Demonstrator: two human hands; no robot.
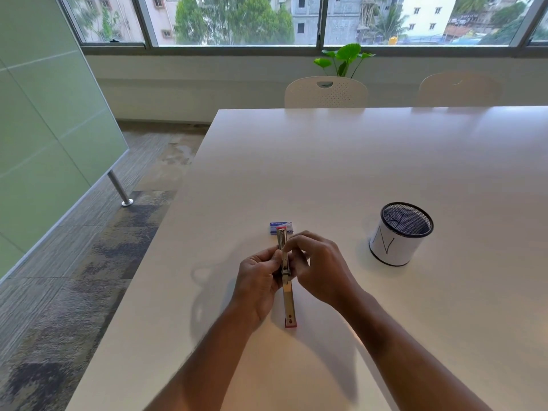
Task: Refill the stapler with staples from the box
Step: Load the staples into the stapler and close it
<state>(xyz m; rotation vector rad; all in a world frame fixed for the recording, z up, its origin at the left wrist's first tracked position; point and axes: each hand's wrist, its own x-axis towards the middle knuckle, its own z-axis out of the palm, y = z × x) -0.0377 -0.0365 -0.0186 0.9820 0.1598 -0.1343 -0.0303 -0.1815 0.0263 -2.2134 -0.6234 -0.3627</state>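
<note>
Head view, read from left to right. A glass partition point(44, 114) and carpeted floor point(89, 262) are seen at the left, beside the white bench point(355, 173). At the near centre of the bench, the stapler point(287, 280) is opened out flat in a long line running from near to far, its red end nearest the person. It is gripped from the left by the left hand point(259, 280), whose fingers are closed around its middle. The box point(281, 228) of staples, blue and white, lies on the bench just beyond the far tip of the stapler, apparently closed; whether the two touch cannot be told. The right hand point(318, 268) is curled over the stapler from the right, its fingers point(292, 244) pinched at the metal channel; whether a strip of staples is held between them cannot be told. Farther right, well apart, a mesh pen cup point(403, 234) wrapped in white paper is seen.

Probable step: work at the magazine, loading not yet confirmed. Risks judged from here: a strip could be dropped or broken if pinched unevenly; a jam could follow from a strip seated askew; a fingertip could be caught if the sprung halves snap shut.
</note>
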